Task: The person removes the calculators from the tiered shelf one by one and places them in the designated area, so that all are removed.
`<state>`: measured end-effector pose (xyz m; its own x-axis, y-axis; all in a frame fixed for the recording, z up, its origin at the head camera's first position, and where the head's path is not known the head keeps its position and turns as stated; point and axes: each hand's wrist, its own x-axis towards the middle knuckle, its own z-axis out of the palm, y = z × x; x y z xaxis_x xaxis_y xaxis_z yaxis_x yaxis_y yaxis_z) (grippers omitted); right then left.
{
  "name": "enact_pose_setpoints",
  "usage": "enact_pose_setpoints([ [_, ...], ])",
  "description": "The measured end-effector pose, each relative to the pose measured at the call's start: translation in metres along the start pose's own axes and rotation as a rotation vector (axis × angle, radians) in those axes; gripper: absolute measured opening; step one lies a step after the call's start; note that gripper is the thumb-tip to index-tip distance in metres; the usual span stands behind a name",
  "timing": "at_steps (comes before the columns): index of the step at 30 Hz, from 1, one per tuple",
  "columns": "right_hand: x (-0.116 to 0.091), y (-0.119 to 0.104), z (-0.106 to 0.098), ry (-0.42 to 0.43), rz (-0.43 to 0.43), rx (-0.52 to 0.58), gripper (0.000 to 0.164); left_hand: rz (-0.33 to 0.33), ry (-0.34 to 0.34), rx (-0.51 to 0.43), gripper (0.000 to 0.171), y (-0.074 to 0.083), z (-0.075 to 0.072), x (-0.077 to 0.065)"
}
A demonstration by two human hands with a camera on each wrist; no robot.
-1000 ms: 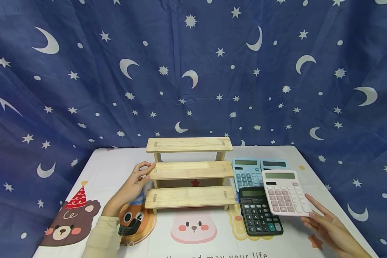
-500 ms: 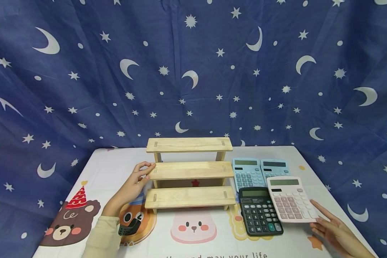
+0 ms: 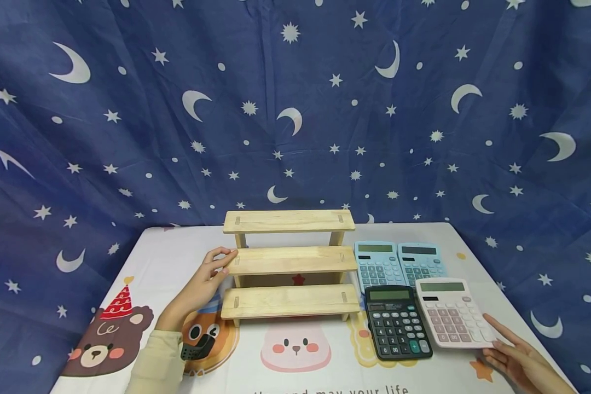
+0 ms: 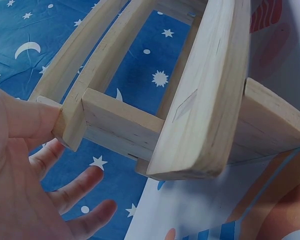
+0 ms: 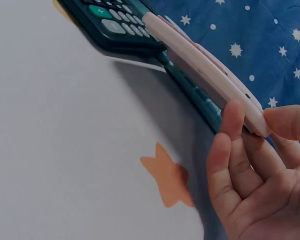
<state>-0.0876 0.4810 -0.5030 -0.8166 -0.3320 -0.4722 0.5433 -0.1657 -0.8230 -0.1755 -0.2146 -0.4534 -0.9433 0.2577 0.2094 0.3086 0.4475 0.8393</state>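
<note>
My left hand [image 3: 204,282] pinches the left end of the middle board of a three-tier wooden shelf [image 3: 293,260]; in the left wrist view the thumb and index finger meet at the board's end while the other fingers [image 4: 80,187] extend loosely. At the right, my right hand [image 3: 519,355] grips a pink calculator [image 3: 453,314] by its lower right corner. The right wrist view shows this pink calculator [image 5: 210,70] tilted, raised off the table over its shadow, with thumb above and fingers beneath. A black calculator [image 3: 398,323] lies just left of it.
Two light blue calculators, one [image 3: 378,265] beside the shelf and another [image 3: 421,262] to its right, lie behind the black and pink ones. A white cartoon-print cloth [image 3: 345,372] covers the table. A blue star-and-moon curtain [image 3: 295,164] hangs behind.
My right hand has brought the pink calculator toward the right and nearer to me, off its overlap with the black and blue calculators. The left hand and shelf have stayed put.
</note>
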Motion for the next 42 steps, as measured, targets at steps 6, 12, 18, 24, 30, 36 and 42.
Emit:
enact_pose_setpoints([
  [6,0.003,0.002,-0.002,0.039,0.046,-0.011,0.053,-0.001,0.002,0.007,0.044,0.001,0.000,0.000],
  [12,0.006,0.006,-0.005,0.045,0.047,-0.047,0.052,0.001,0.004,0.008,0.044,0.001,0.000,0.000],
  [18,0.006,0.005,-0.008,-0.057,0.044,-0.028,0.057,-0.001,0.005,0.018,0.044,0.001,0.000,0.000],
  [24,0.005,0.005,-0.009,-0.144,0.032,0.010,0.058,0.003,0.006,0.018,0.044,0.001,0.000,0.000],
  [30,0.006,0.005,-0.008,-0.096,0.045,-0.004,0.060,0.004,0.009,0.017,0.044,0.000,0.001,0.000],
  [36,0.008,0.002,-0.004,0.066,0.090,-0.142,0.044,0.010,0.003,0.019,0.044,0.000,0.001,-0.001],
  [42,0.010,-0.004,0.002,0.147,0.144,-0.288,0.085,0.012,-0.006,0.023,0.045,-0.001,0.001,-0.001],
])
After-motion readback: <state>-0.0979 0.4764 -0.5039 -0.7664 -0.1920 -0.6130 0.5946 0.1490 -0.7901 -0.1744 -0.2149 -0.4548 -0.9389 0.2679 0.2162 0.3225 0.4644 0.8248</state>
